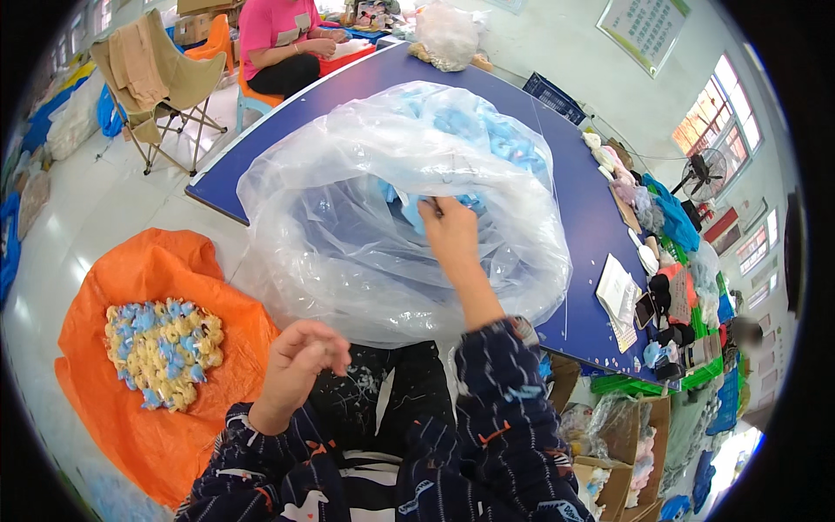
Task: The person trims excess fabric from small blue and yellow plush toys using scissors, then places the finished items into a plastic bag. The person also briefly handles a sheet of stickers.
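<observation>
A large clear plastic bag (296,278) lies wide-mouthed on the blue table (591,209), with many light blue soft pieces (496,139) in its far part. My right hand (452,233) reaches into its mouth, fingers pinched at a small light blue piece (412,214) that looks like soft fabric. My left hand (303,370) hovers over my lap, near the bag's front edge. Its fingers are curled together at the tips; a thin thread-like line shows beside them, but what they hold is too small to make out.
On the left floor, an orange sack (130,261) holds small yellow and blue plush pieces (165,352). A notebook (616,287) and a phone (644,310) lie at the table's right. Cardboard boxes (648,452) stand below right. Beyond the table sits a person in pink (270,35), near a folding chair (165,78).
</observation>
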`<state>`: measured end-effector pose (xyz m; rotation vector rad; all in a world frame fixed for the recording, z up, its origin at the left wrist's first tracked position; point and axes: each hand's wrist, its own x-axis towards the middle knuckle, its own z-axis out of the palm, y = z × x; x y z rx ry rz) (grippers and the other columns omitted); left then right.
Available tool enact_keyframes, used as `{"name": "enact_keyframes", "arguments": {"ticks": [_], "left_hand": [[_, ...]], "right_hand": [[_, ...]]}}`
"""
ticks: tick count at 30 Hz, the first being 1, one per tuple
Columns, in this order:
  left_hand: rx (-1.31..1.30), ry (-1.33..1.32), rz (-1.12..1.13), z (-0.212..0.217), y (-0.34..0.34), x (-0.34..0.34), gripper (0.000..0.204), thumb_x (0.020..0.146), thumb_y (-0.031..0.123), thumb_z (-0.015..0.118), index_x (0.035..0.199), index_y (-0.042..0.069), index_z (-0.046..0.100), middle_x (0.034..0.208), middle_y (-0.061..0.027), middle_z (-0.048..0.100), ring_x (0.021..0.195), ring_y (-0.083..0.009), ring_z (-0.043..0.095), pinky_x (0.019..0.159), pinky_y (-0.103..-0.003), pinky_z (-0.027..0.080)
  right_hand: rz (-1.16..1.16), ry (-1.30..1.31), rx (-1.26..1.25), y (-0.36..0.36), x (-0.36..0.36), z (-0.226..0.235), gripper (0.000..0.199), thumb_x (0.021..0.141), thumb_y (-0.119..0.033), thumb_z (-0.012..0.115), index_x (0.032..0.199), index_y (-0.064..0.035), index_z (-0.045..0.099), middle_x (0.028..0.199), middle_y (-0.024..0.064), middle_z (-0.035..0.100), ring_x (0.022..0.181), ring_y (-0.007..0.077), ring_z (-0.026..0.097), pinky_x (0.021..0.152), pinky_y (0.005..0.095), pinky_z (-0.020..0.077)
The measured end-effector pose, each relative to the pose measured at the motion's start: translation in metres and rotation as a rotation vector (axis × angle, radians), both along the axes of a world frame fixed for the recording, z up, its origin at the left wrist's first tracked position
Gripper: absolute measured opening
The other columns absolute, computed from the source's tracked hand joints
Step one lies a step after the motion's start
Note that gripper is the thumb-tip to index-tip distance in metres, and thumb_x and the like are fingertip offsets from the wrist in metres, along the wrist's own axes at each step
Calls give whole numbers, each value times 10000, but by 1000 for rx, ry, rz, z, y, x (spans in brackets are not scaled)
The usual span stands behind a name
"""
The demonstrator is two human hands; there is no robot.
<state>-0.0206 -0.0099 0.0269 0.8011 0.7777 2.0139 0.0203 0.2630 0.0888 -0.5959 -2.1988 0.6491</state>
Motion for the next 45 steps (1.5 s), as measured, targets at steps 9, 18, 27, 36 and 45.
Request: {"name": "enact_keyframes", "arguments": {"ticks": [9,18,27,36,45], "left_hand": [[-26,1140,775,17,49,29,475,715,31,669,1135,2,450,1174,-178,475,1008,-237,529,824,-343,441],[-122,-141,57,-2,28,38,418,801,36,611,1185,-17,456,1036,-59,556,934,-117,539,796,-233,447],[-286,68,15,-9,27,38,361,841,67,552,1167,-2,414,1055,-107,534,898,-159,566,739,-269,498],[-213,-10,-44,-9,23,33,370,804,107,584,1118,-15,431,1043,-132,558,953,-222,578,822,-354,492],[-414,206,-226,9,-8,5,466,642,141,680,1047,-40,539,939,-102,613,865,-177,599,778,-313,487]], "right_hand": [[319,376,-1329,-133,90,16,144,822,-142,600,872,-15,555,703,52,576,398,28,318,366,197,238],[303,-56,-625,-135,115,2,312,747,-70,675,1032,-12,565,894,45,583,703,76,517,568,202,408],[231,133,-548,-153,113,-37,156,749,-29,669,834,-17,539,673,44,552,568,68,490,520,205,409],[243,217,-986,-134,118,-26,234,848,-181,580,969,18,572,801,3,580,710,32,485,610,183,391],[470,-98,-574,-134,89,-21,103,780,-84,572,793,19,568,644,83,547,599,90,497,554,230,407]]}}
